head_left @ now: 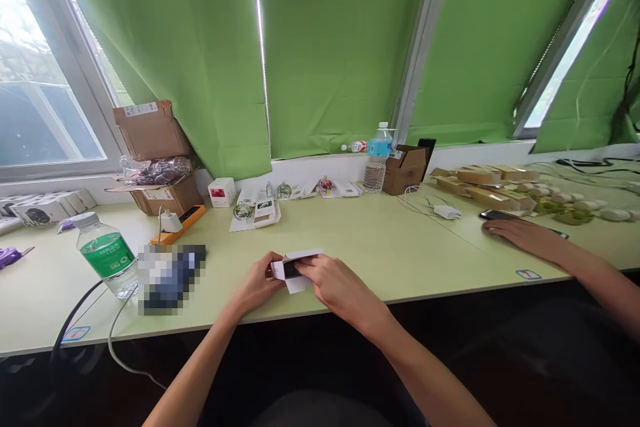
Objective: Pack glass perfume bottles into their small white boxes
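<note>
Between left grip point(261, 284) and right grip point(334, 283): white box point(297, 285), flaps open.

Your left forearm point(205, 357) angles up and inward, and your right forearm point(420, 363) slants in toward it. Your left hand point(261, 285) curls with its fingers bent; your right hand point(336, 285) sits close by, back upward, fingers pointing leftward.

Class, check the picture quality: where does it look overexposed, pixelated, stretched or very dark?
All in the head view: daylight bleaches the grey-framed glass window at left; coarse blocks mask a dark bluish item; grey window posts splay outward, suggesting wide-angle stretch; the inside of the small white cardboard box looks nearly black.
</note>
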A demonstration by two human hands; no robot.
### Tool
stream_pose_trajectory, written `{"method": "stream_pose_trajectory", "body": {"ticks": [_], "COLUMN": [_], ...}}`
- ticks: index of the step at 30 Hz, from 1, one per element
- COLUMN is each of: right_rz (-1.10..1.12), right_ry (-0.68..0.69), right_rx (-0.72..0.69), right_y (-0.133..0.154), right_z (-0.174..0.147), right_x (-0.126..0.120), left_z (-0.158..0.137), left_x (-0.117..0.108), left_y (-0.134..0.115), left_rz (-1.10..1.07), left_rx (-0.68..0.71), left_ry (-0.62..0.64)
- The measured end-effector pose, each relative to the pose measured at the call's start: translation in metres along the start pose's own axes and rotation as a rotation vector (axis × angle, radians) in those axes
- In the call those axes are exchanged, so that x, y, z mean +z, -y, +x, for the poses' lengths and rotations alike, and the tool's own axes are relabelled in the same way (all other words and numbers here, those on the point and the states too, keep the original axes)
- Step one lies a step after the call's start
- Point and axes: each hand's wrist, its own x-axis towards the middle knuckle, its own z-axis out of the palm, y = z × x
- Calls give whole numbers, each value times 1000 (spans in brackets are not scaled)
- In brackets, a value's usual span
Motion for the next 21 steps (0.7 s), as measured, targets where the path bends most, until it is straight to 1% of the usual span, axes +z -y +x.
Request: {"method": "stream_pose_trajectory", "body": {"ticks": [3,7,11,16,21], "right_rz": [-71,-175,-114,-16,23], "right_ry": [-35,-151,-253,-255,-266], "right_rx": [-44,-71,-75,-54,26], "right_y": [0,-1,-6,-15,-26], "right_z": [2,3,2,-2,-3], "right_x": [2,3,0,-7,-12], "left_z": [1,1,1,1,1], "left_x": [1,2,1,-1,-1], "left_y": [4,1,-7,-8,-8], "left_rz": [21,69,128,118,106], "left_rx": [5,32,80,90,110], "left_ry": [0,-20,-39,-65,-121]}}
